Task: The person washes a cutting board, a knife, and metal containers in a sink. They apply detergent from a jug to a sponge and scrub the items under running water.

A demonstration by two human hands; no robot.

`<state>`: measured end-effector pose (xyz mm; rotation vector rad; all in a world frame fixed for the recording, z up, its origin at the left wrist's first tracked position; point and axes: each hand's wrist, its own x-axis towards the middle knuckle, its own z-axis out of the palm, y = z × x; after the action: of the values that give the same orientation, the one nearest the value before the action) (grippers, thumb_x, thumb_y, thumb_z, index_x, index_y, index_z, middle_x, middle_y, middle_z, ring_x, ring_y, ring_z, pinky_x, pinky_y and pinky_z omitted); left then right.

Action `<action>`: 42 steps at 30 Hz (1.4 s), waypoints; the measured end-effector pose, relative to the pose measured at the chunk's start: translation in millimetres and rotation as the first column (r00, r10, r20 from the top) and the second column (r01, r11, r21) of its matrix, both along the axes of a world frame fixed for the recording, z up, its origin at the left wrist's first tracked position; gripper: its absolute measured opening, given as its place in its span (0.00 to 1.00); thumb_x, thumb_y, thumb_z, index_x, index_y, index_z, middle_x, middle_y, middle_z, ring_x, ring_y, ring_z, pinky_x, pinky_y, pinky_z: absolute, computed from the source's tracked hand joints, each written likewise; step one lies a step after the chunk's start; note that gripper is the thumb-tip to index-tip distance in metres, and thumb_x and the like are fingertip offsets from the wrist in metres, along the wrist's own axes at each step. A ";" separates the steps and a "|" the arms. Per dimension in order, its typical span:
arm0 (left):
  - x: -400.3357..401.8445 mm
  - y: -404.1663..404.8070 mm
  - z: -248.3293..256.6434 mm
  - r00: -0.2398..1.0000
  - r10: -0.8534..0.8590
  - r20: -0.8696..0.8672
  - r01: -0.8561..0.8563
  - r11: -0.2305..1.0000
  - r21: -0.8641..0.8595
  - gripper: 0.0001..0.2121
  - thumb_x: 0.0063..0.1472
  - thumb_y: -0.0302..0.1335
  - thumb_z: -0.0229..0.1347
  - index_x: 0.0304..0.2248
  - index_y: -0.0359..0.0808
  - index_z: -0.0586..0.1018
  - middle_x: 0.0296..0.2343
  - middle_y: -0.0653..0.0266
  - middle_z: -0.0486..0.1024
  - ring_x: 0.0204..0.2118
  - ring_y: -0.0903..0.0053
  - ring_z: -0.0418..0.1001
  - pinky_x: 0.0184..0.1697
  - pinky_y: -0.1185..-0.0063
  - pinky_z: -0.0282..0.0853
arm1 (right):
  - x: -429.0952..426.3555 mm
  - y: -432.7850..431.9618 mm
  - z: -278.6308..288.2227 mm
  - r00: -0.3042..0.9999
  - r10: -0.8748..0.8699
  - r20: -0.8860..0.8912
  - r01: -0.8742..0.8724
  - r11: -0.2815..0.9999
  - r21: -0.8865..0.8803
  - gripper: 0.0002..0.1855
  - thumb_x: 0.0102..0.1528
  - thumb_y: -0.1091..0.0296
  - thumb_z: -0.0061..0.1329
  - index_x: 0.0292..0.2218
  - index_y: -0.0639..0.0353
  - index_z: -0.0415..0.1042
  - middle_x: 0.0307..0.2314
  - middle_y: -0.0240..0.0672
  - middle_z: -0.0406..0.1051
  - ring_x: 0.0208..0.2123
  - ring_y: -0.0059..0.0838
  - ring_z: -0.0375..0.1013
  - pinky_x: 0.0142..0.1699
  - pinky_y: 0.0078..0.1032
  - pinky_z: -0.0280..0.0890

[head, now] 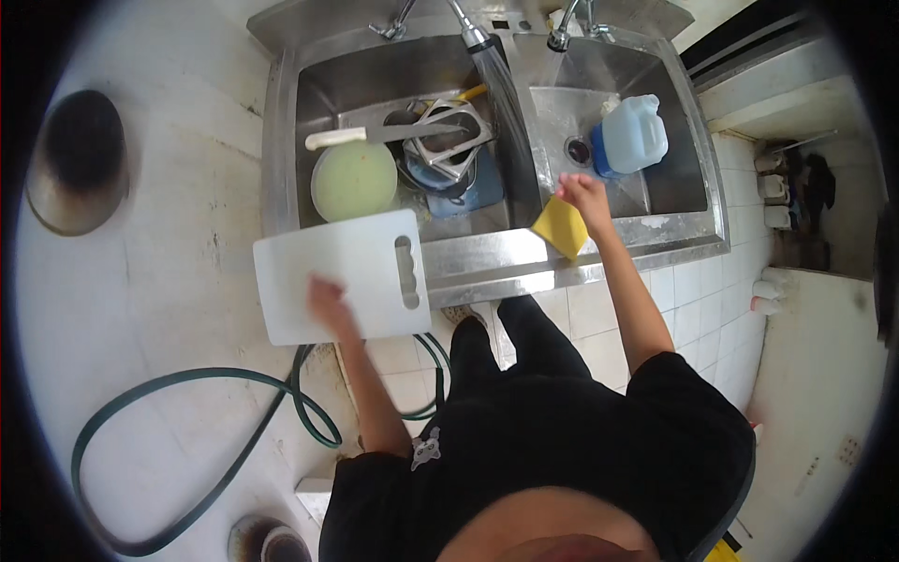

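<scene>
My left hand (326,298), blurred, is over a white plastic cutting board (358,274) at the sink's left front; whether it touches the board is unclear. My right hand (583,195) holds a yellow cloth (563,228), which hangs over the front rim beside the divider. A knife with a white handle (337,138) lies across the left basin, above a round container with pale green contents (355,183) and beside stacked metal pans (449,144). Water runs from the left sprayer faucet (474,35) and from the right faucet (558,41).
A translucent plastic jug (635,133) with a blue thing beside it stands in the right basin, near the drain (578,150). A green hose (189,372) loops at the left. Faucet handles (390,30) rise at the back. Bottles (769,288) stand at the right.
</scene>
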<state>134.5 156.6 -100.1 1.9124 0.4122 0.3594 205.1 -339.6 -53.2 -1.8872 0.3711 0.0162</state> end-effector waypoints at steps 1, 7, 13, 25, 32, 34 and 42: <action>32.5 -70.4 20.5 0.982 -0.151 0.117 0.175 0.957 -0.230 0.16 0.58 0.31 0.42 0.44 0.30 0.64 0.27 0.62 0.69 0.32 0.74 0.71 0.34 0.80 0.67 | 17.8 -3.6 -3.4 0.999 -0.033 -0.034 0.041 0.956 0.292 0.13 0.54 0.60 0.41 0.32 0.60 0.71 0.26 0.34 0.73 0.29 0.31 0.72 0.37 0.26 0.65; 192.5 -412.2 55.4 0.780 -0.528 0.335 0.594 0.460 -0.659 0.21 0.56 0.37 0.48 0.44 0.29 0.65 0.44 0.51 0.63 0.49 0.61 0.59 0.53 0.71 0.51 | 146.0 -13.3 -19.4 0.961 -0.181 -0.209 0.254 0.283 0.925 0.18 0.59 0.59 0.28 0.45 0.59 0.63 0.40 0.37 0.66 0.45 0.27 0.63 0.48 0.27 0.59; 313.4 -318.9 -30.6 0.846 -0.526 0.080 0.470 0.809 0.354 0.11 0.53 0.29 0.47 0.35 0.34 0.71 0.36 0.53 0.68 0.41 0.59 0.65 0.43 0.64 0.59 | 95.3 31.5 37.7 0.952 0.302 0.039 -0.304 0.931 0.202 0.29 0.50 0.50 0.43 0.51 0.52 0.57 0.48 0.39 0.59 0.50 0.38 0.57 0.53 0.37 0.53; 337.4 -172.9 -10.6 0.514 -0.123 -0.849 0.853 -0.027 0.521 0.33 0.46 0.56 0.46 0.44 0.39 0.68 0.41 0.55 0.68 0.46 0.64 0.65 0.49 0.56 0.52 | -12.8 -45.3 -37.6 0.993 0.014 0.115 -0.010 0.999 -0.042 0.20 0.50 0.61 0.45 0.42 0.62 0.64 0.39 0.44 0.64 0.41 0.40 0.63 0.44 0.31 0.57; 281.8 -252.2 -3.7 0.843 -0.462 -0.276 0.535 0.777 0.332 0.28 0.52 0.46 0.51 0.46 0.33 0.65 0.41 0.53 0.66 0.45 0.64 0.64 0.51 0.71 0.55 | 161.5 -0.6 -48.8 0.957 0.190 -0.221 0.229 -0.018 0.973 0.15 0.54 0.67 0.37 0.42 0.66 0.60 0.36 0.40 0.67 0.38 0.31 0.68 0.44 0.28 0.63; 261.1 -292.9 -24.4 0.739 -0.640 -0.209 0.594 0.766 -0.246 0.24 0.56 0.42 0.49 0.45 0.30 0.66 0.39 0.56 0.68 0.43 0.70 0.65 0.47 0.76 0.59 | 167.8 8.7 -46.1 0.964 0.183 -0.190 0.199 -0.034 0.979 0.16 0.55 0.70 0.36 0.44 0.67 0.59 0.37 0.41 0.67 0.40 0.31 0.67 0.46 0.29 0.63; 234.9 -445.6 23.5 0.880 -0.474 0.014 0.315 0.561 -0.766 0.13 0.56 0.27 0.49 0.40 0.30 0.67 0.35 0.61 0.70 0.36 0.77 0.69 0.38 0.80 0.65 | 109.4 -169.2 5.2 0.895 -0.304 0.328 0.418 0.829 -0.371 0.29 0.38 0.60 0.58 0.41 0.61 0.67 0.35 0.46 0.68 0.37 0.43 0.68 0.42 0.30 0.62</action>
<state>369.4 -289.0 -76.6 1.1417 0.1843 -0.2956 314.6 -508.8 -48.0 -2.1906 0.5890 -0.6129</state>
